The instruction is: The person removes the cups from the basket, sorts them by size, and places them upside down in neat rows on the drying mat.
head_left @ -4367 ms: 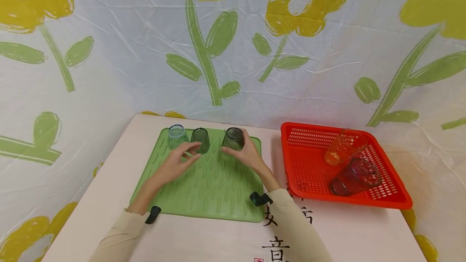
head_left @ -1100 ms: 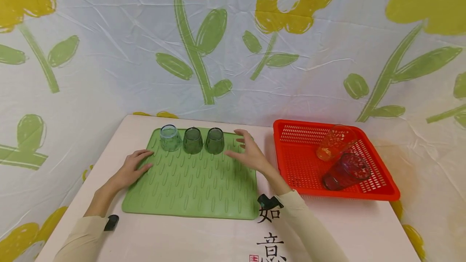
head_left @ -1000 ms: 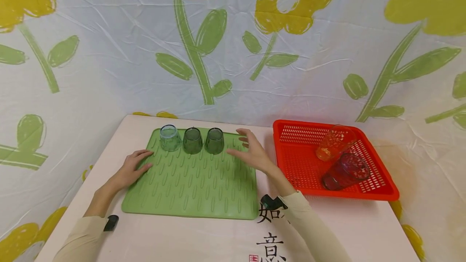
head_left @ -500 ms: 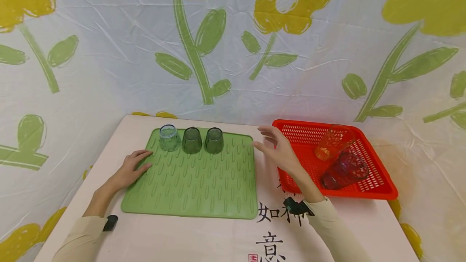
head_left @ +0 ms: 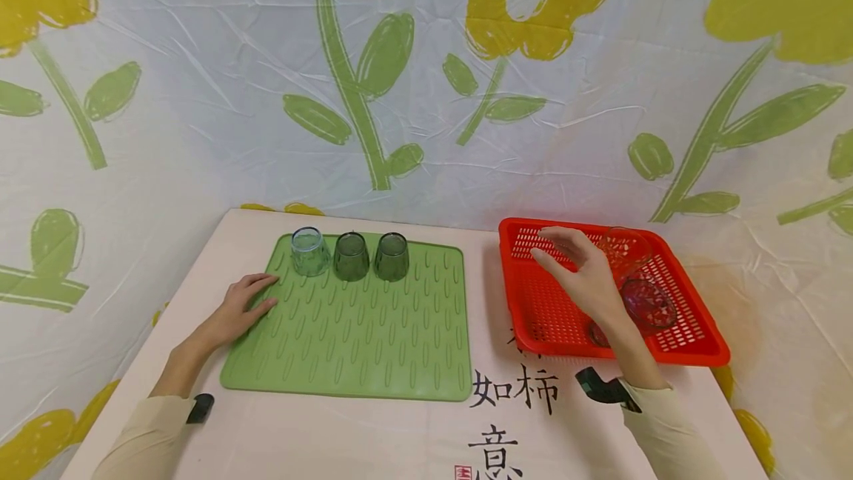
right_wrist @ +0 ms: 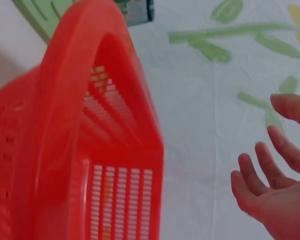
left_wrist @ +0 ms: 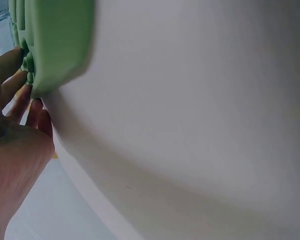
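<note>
Three glasses stand in a row along the back of the green mat (head_left: 360, 339): a clear bluish glass (head_left: 309, 252) and two dark grey glasses (head_left: 351, 256), (head_left: 392, 256). The left hand (head_left: 236, 311) rests on the mat's left edge with relaxed fingers; the left wrist view shows the same hand (left_wrist: 15, 120) at the mat's edge. Over the red basket (head_left: 546, 317) hovers the right hand (head_left: 586, 272), fingers spread and holding nothing. It partly hides an orange-tinted clear glass (head_left: 626, 247) and a purplish-red glass (head_left: 649, 304) in the basket. The right wrist view shows this hand (right_wrist: 280, 170) beside the basket.
Behind the pale table (head_left: 320, 435) hangs a white cloth (head_left: 266, 161) printed with yellow flowers and green leaves. Black written characters (head_left: 493, 389) mark the table's surface between the mat and the basket's front. Dark bands sit at both wrists.
The right hand let go of the third glass, which now stands nearer the middle one, and moved right to over the basket. The left hand moved from beside the glasses to the mat's left edge.
</note>
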`<move>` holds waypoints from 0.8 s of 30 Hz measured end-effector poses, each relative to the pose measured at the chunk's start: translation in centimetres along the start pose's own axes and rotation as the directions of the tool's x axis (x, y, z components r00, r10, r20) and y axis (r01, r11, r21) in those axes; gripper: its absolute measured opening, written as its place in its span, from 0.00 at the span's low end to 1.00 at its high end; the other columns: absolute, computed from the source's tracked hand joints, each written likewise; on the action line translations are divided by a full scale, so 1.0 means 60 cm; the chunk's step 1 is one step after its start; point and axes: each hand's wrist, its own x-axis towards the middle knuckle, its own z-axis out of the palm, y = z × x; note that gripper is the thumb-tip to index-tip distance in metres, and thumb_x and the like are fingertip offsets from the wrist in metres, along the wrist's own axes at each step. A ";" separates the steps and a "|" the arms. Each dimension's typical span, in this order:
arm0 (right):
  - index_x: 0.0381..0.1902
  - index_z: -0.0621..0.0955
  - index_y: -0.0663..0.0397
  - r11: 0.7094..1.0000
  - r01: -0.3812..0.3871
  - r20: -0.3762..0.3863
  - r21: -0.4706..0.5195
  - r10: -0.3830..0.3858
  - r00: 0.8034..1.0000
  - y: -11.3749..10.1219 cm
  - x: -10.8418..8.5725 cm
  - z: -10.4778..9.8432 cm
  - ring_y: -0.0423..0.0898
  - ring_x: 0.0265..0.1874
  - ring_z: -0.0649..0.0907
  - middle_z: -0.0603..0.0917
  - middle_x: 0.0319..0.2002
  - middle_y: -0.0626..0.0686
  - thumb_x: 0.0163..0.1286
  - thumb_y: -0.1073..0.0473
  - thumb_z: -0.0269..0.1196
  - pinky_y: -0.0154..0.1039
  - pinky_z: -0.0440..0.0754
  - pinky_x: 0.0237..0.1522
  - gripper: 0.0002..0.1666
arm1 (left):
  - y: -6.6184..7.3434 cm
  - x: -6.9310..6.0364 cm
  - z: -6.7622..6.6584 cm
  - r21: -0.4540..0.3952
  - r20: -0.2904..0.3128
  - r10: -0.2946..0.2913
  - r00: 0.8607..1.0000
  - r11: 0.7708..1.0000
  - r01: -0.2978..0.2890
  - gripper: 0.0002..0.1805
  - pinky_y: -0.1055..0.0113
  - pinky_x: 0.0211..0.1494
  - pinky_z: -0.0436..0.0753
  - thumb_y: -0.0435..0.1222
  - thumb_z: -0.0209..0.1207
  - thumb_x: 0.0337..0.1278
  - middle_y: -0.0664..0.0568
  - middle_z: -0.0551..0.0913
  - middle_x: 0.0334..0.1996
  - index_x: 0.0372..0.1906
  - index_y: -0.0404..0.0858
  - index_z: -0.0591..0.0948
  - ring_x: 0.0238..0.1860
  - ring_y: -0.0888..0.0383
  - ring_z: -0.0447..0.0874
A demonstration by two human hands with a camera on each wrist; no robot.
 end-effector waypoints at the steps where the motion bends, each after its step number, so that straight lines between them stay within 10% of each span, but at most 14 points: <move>1: 0.64 0.79 0.56 1.000 -0.008 -0.014 -0.012 0.008 1.000 0.002 -0.002 -0.008 0.53 0.66 0.76 0.81 0.61 0.55 0.72 0.57 0.69 0.46 0.71 0.70 0.25 | 0.000 0.000 0.000 -0.002 -0.001 -0.001 1.000 1.000 0.001 0.25 0.31 0.59 0.62 0.28 0.59 0.72 0.23 0.65 0.65 0.67 0.19 0.71 0.65 0.24 0.59; 12: 0.65 0.78 0.55 0.991 -0.115 -0.174 -0.069 0.102 0.979 0.039 -0.037 -0.104 0.29 0.57 0.76 0.80 0.55 0.38 0.74 0.56 0.67 0.21 0.73 0.55 0.24 | 0.004 0.000 -0.002 -0.001 0.006 -0.016 1.000 1.000 0.016 0.25 0.31 0.58 0.63 0.29 0.59 0.72 0.22 0.65 0.65 0.67 0.20 0.70 0.64 0.24 0.59; 24: 0.74 0.71 0.41 0.926 -0.349 -0.284 -0.147 0.298 0.911 0.099 -0.070 -0.186 0.47 0.72 0.72 0.74 0.71 0.52 0.77 0.43 0.61 0.20 0.70 0.59 0.32 | 0.001 -0.001 -0.001 -0.001 -0.002 0.010 1.000 1.000 -0.010 0.25 0.31 0.59 0.61 0.28 0.59 0.72 0.22 0.65 0.65 0.67 0.19 0.71 0.65 0.24 0.59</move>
